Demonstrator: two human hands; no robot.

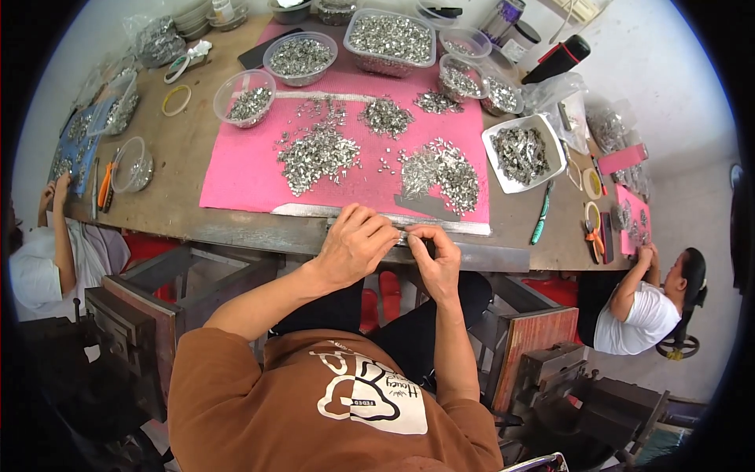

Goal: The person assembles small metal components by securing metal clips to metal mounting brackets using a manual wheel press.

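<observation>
My left hand [358,242] and my right hand [436,258] meet at the table's near edge, fingers closed. Between their fingertips shows a small dark and shiny metal part [404,238], too covered to tell its kind. Just beyond my hands, a pink mat [252,177] bears loose heaps of small silvery metal pieces. The largest heap [314,157] lies to the left, another heap [456,177] to the right by a grey flat piece [425,206]. A smaller heap [387,118] sits farther back. Along the mat's near edge runs a silvery strip [464,227].
Clear tubs of metal pieces [391,39] line the back, with a round tub [245,102] at the mat's left. On the right stand a white square dish [523,153] and a green-handled tool [542,212]. Co-workers sit at the far left [51,259] and right [637,307].
</observation>
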